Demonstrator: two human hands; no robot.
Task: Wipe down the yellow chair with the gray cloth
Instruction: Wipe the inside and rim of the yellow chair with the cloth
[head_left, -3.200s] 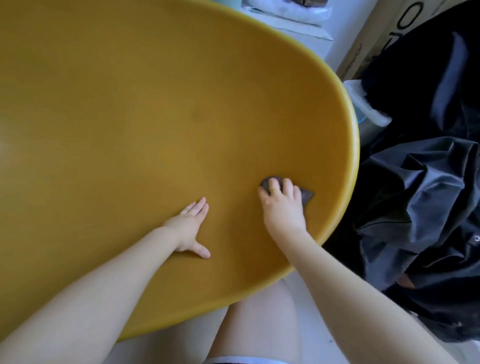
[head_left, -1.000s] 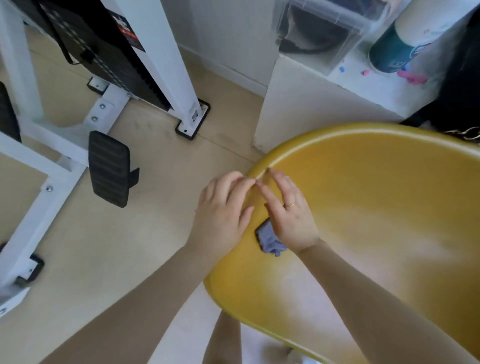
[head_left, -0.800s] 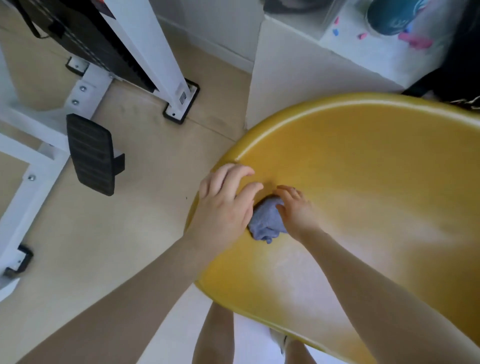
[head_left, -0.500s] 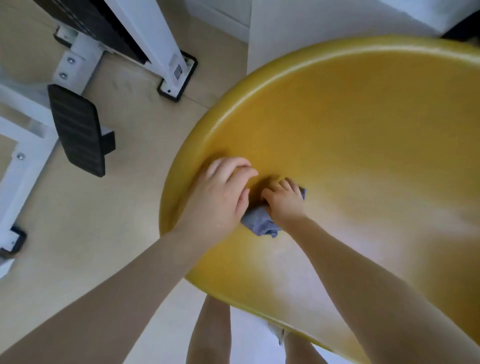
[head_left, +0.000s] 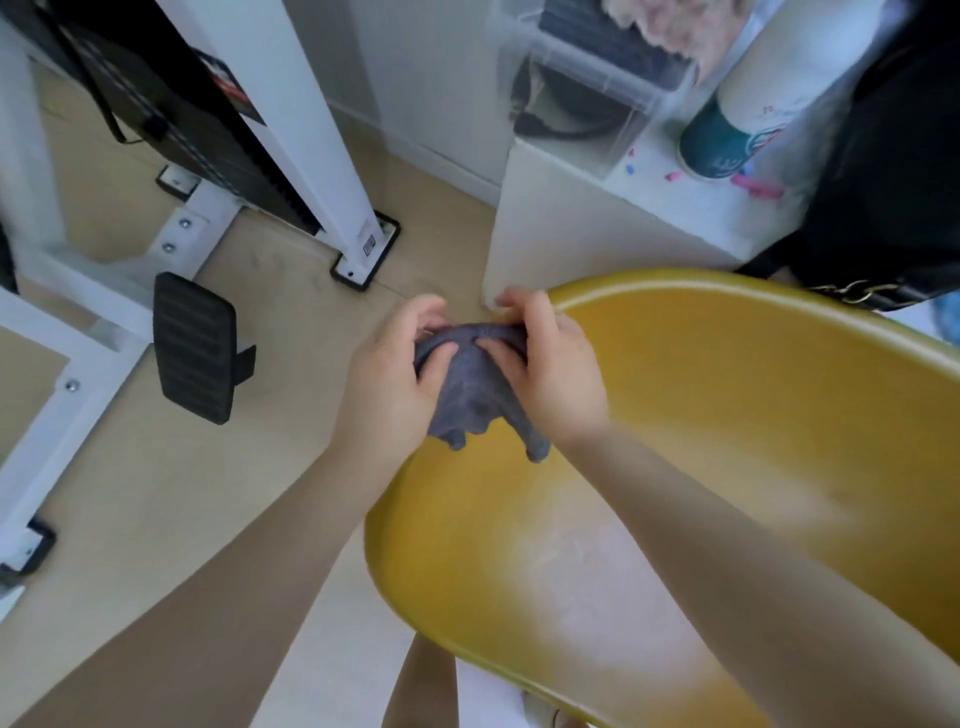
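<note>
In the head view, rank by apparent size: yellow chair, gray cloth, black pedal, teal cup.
1. yellow chair, by far the largest.
2. black pedal and gray cloth look alike; the cloth is bunched and nearer the camera, so unranked.
3. teal cup, smallest and farthest.

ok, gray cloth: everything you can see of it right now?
The gray cloth looks like soft, thin blue-gray fabric, bunched and creased, not spread flat. It is lifted off the seat, held over the left edge of the yellow chair. The left hand and right hand each grip its upper part, stretching the top edge between them. Two loose corners hang down toward the seat. Nothing else visibly touches it.
</note>
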